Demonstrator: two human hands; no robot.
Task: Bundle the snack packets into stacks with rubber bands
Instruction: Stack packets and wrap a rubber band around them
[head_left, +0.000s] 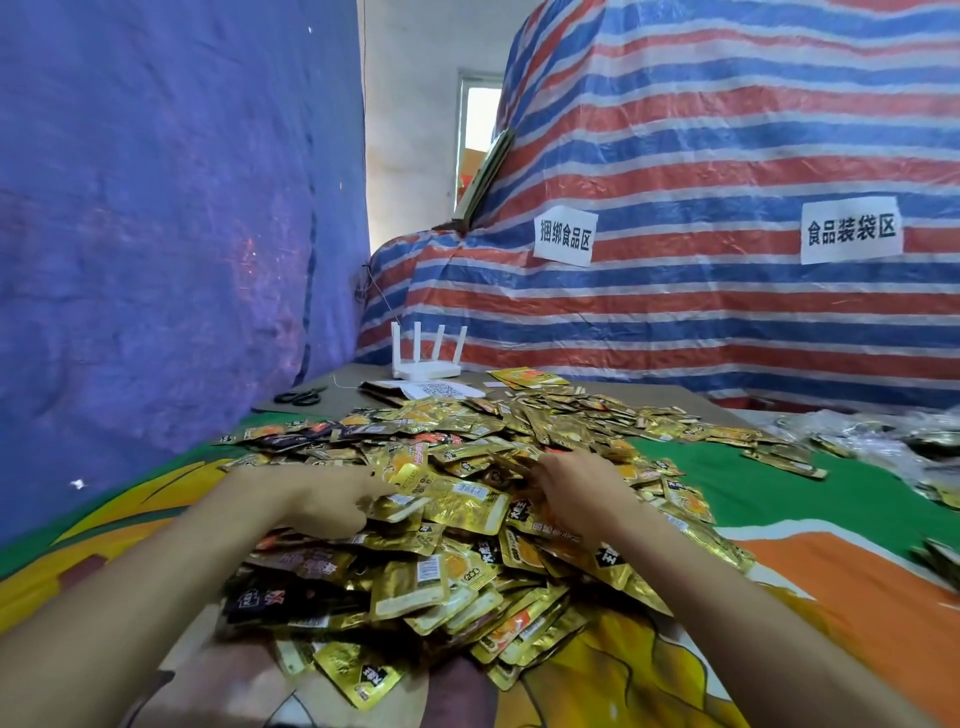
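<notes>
Packets (457, 501): loose heap; judged light, slick, floppy; take by edges.
Left grip (332, 501): pinched a packet edge.
Right grip (576, 480): fingers buried; cannot tell.

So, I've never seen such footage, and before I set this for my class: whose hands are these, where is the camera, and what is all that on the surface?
No machine here: a person wears one wide-angle camera on the head, looking forward and down, so the two bare arms coming in from below are their own. The left hand seems to pinch a gold packet at its edge; the right hand has its fingers dug into the heap, so its grip cannot be told. The heap is loose snack packets, mostly gold foil, on a colourful printed cloth. Further back lie black scissors and a white router with four antennas. Striped tarpaulin with two paper signs stands behind.
</notes>
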